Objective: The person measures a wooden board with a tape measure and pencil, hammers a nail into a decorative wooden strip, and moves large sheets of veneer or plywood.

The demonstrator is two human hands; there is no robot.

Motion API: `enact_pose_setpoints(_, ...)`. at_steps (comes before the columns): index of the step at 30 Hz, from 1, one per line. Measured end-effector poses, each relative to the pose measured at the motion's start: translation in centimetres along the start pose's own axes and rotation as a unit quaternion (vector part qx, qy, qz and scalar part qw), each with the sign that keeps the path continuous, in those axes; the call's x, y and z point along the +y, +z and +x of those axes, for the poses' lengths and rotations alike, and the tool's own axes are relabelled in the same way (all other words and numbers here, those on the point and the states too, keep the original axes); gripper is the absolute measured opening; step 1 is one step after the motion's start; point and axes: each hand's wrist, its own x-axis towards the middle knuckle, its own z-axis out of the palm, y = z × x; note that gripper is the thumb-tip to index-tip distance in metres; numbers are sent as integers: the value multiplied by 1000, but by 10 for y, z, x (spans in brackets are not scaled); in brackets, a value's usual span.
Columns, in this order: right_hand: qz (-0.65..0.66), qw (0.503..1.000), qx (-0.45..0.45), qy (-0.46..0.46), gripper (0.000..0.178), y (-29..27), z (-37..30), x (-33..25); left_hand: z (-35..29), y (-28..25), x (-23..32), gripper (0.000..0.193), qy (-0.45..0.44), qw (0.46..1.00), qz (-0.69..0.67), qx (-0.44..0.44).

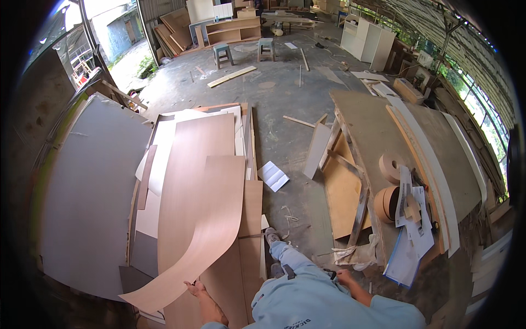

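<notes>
My left hand (195,288) is closed on the near edge of a thin, flexible wood-grain sheet (216,208). The sheet's near end curls up and sweeps to the left, while its far part lies flat on a stack of boards. Beneath it is another long wood-grain panel (192,140). My right hand (345,278) is beside my waist, its fingers curled close to a small dark object (331,273). What that hand grips, if anything, is too small to make out.
A large grey panel (93,192) leans at left. On the right, a worktable (367,126) carries rolls of edge banding (390,168), papers and a blue-edged clipboard (402,260). A folded paper (274,176) and an offcut (319,148) are on the floor. Two stools (266,49) stand farther off.
</notes>
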Motion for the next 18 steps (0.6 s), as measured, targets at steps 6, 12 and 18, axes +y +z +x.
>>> enact_pose_setpoints(6,13,995,13,93,16,-21,-3,-15,-9,-66,-10,63,-2,933,-128,337)
enact_pose_setpoints(12,110,988,60,87,26,-4,24,-32,-54,-115,-65,60,-358,757,546,-25)
enact_pose_setpoints(18,166,983,68,39,29,22,11,-32,-71,-69,-159,58,-396,503,699,-318)
